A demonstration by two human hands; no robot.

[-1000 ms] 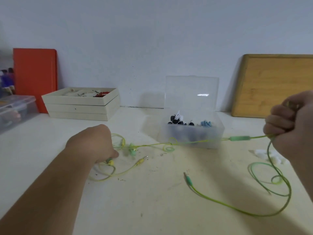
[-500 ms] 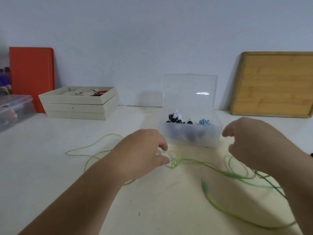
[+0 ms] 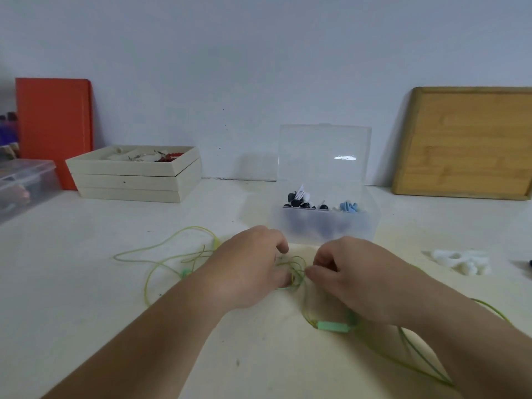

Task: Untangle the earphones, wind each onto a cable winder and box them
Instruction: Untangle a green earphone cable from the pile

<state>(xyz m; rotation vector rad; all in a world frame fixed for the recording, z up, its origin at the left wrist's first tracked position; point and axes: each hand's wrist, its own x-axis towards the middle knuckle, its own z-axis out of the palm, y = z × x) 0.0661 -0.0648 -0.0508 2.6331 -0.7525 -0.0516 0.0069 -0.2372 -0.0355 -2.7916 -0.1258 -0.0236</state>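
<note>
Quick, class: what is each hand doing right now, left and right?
Left hand: pinches the green earphone cable.
Right hand: pinches the same cable.

A plain pale wall (image 3: 259,67) rises behind the cream table (image 3: 86,283). A wooden board (image 3: 466,145) and an orange board (image 3: 54,125) lean against this wall.

White table (image 3: 86,283), loaded.
Green cable (image 3: 161,249) sprawls mid-table; open clear box (image 3: 325,226) just behind; stacked trays (image 3: 129,182), bin (image 3: 26,182), orange board (image 3: 54,122) back left; white pieces (image 3: 460,260) right; wood board (image 3: 466,145) back right.
</note>
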